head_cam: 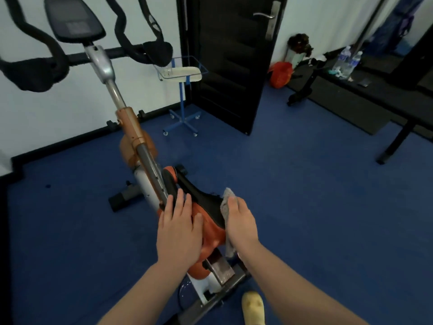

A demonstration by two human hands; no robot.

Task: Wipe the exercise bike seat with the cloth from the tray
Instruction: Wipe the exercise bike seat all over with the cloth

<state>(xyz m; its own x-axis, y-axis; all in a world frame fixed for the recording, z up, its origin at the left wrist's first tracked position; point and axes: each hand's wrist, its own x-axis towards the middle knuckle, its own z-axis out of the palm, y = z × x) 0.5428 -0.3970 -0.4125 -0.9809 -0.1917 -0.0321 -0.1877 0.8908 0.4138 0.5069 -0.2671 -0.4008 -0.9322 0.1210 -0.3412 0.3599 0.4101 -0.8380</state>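
Your left hand (179, 227) lies flat on the left side of the bike seat (206, 207), fingers spread and pressed onto the orange and black cover, with the fingertips near the seat post (150, 170). It steadies the seat; it pinches nothing.

Your right hand (241, 221) is closed around the grey cloth (226, 202), thumb on top, and presses it against the right edge of the seat. Part of the cloth bunches above the thumb, and a loose tail hangs below the palm toward the frame.

The cloth is therefore already off the tray (181, 72), which stands on its blue stand by the wall, well apart from the bike. Judged from this, the wipe is in progress on the right flank of the seat.

Hazards from this position:

- The cloth covers little of the seat. If you keep it bunched, the top and the nose are likely to stay unwiped.
- The hanging tail may catch on the metal bracket under the seat.
- A hard sideways push may turn the seat, so keep the left hand pressed down.
- Your left fingers rest close to the seat post. A slip forward could jam them against it.
- Your foot (254, 306) stands just beside the bike's rear base bar. Mind it when you shift.
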